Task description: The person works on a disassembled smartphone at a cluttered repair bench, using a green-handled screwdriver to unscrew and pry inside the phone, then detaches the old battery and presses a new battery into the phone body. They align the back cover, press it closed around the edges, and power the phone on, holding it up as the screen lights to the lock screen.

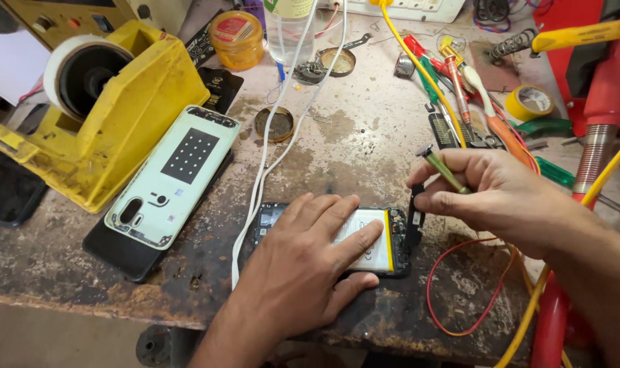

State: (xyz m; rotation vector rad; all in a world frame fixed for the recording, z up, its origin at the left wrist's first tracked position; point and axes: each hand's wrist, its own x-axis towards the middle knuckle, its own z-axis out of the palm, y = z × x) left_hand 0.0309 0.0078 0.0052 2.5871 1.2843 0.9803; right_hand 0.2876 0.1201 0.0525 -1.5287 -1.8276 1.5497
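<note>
Left hand (pixel 303 262) flat on an opened phone (pixel 392 235), palm down, fingers (pixel 354 238) slightly spread and pressing across the pale battery (pixel 366 228) in the middle of the case. Phone lying flat near the front edge of the worn, stained counter (pixel 351 136), back cover off, dark circuit sections showing at either end.

Right hand (pixel 501 197) just beside the phone's right end, fingers pinched together around a slim green-and-brass tool (pixel 443 170), held tilted, upper tip pointing up and to the left. Working end hidden behind the thumb; cannot tell whether touching the phone. Small black strip (pixel 415 217) standing upright at the phone's right edge, directly under that hand.

To the left, a pale green back cover (pixel 174 177) resting inside-up on a dark phone (pixel 122 252), leaning against a yellow tape dispenser (pixel 119 129). White cable (pixel 272 136) running from the top of the counter down past the opened phone's left end. Red wire (pixel 453 286) looping on the counter below the right hand. Farther back: round metal lid (pixel 274 124), orange jar (pixel 236 37), clear bottle (pixel 288 31), roll of yellow tape (pixel 530 102), and a heap of screwdrivers (pixel 453 82).
</note>
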